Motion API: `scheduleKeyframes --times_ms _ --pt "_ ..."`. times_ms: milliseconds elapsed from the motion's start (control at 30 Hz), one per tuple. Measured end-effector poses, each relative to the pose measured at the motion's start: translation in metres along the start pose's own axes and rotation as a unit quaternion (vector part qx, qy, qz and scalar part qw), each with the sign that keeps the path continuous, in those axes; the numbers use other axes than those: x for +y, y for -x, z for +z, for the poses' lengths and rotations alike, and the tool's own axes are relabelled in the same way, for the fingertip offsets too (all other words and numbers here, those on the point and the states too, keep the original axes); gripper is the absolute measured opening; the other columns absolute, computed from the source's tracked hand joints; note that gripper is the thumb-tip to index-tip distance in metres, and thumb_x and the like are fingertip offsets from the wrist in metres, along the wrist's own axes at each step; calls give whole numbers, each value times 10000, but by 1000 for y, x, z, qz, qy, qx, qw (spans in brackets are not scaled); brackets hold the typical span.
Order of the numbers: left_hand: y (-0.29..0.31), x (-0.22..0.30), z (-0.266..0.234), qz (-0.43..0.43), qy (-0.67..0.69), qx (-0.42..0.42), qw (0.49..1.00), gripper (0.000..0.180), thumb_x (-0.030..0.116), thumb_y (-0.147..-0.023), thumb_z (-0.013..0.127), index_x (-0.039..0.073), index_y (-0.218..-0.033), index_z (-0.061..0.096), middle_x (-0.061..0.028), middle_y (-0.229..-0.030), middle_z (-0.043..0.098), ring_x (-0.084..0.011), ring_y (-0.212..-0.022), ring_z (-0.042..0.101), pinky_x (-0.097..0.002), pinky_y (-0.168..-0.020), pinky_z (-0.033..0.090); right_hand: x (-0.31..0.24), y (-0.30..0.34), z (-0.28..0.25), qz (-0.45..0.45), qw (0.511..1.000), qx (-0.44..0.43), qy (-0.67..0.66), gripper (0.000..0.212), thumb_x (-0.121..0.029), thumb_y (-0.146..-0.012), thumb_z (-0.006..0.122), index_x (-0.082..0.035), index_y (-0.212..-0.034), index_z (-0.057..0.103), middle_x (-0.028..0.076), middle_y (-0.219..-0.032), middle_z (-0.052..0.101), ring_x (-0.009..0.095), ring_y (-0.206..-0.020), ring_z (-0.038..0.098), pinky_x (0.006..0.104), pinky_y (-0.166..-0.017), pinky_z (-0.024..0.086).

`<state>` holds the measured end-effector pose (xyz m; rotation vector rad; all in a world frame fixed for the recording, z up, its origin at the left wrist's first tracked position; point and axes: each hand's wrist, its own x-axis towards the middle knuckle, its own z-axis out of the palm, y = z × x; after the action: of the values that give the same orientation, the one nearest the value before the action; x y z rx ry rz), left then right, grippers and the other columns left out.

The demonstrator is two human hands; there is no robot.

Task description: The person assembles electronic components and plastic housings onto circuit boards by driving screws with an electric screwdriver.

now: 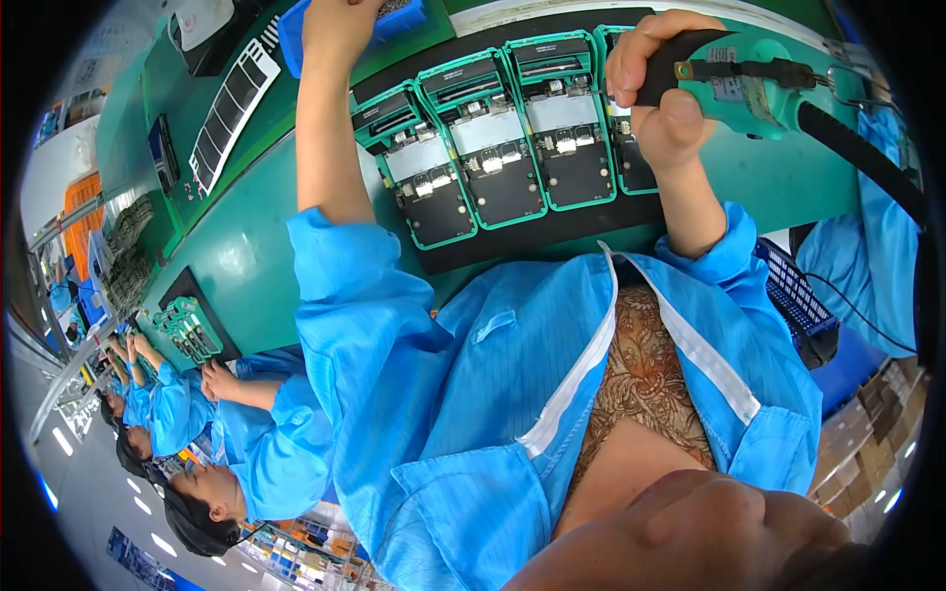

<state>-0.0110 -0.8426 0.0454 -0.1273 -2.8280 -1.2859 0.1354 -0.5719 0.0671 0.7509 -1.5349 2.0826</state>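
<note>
- The right hand (675,123), upper right of centre, is raised from a bent wrist, its forearm rising past the mat's right part; the fingers curl round the tool (759,89) in a closed grip.
- The left hand (340,30) is at the top edge, left of centre, on a straight forearm, reaching to the blue bin (402,22) of small parts.
- The left fingers are cut off by the top edge, so I cannot tell how far they are open or whether they hold anything.
- The tool's working end is hard to make out beside the right fingers; its black hose (867,163) runs off toward the right rim.
- Four green-framed units (493,158) lie side by side on the black mat (552,236), upper centre, between the forearms; the right hand and tool hide part of the rightmost.
- The mat's lower edge slants above the blue jacket (434,394).
- Green bench (246,241) shows left of the left forearm, and again right of the right wrist.
- Beyond, a white-framed panel (235,113) lies at upper left; co-workers (266,433) line the bench at lower left, the farthest small and unclear.
</note>
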Motion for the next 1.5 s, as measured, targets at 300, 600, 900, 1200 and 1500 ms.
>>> scheduleKeyframes --times_ms 300,600,900,1200,1500 --pt "12 9 -1 30 -72 92 993 185 176 -801 704 -4 -774 673 -112 -671 679 -182 -597 648 -305 -561 475 0 5 3 52 999 1 3 581 -470 -781 722 -42 -1068 456 59 -671 502 115 -519 462 236 -469 386" --pt "3 -21 -2 125 -121 178 969 193 192 -847 634 7 -843 692 -190 -783 672 -327 -743 660 -386 -676 494 10 3 7 18 999 -47 12 514 -450 -834 657 -35 -1069 465 63 -699 494 118 -532 447 259 -482 391" --pt "38 30 -16 176 -96 241 950 114 131 -904 544 20 -904 572 -202 -808 624 -397 -810 608 -440 -691 467 -1 0 15 13 999 19 -31 618 -573 -814 625 -50 -1111 484 49 -691 469 121 -527 429 269 -481 366" --pt "160 64 37 315 -8 31 949 151 54 -852 627 60 -1003 620 -150 -828 664 -322 -749 654 -385 -631 523 -31 -11 41 -54 989 -52 -126 785 -726 -761 589 -43 -1130 475 23 -659 459 99 -493 404 244 -455 348" --pt "183 62 49 237 22 23 971 120 101 -798 704 49 -871 624 -113 -726 659 -294 -629 646 -359 -546 506 -25 -9 58 -35 989 -84 -118 842 -749 -713 616 -49 -1149 449 11 -673 460 87 -491 410 235 -458 355"
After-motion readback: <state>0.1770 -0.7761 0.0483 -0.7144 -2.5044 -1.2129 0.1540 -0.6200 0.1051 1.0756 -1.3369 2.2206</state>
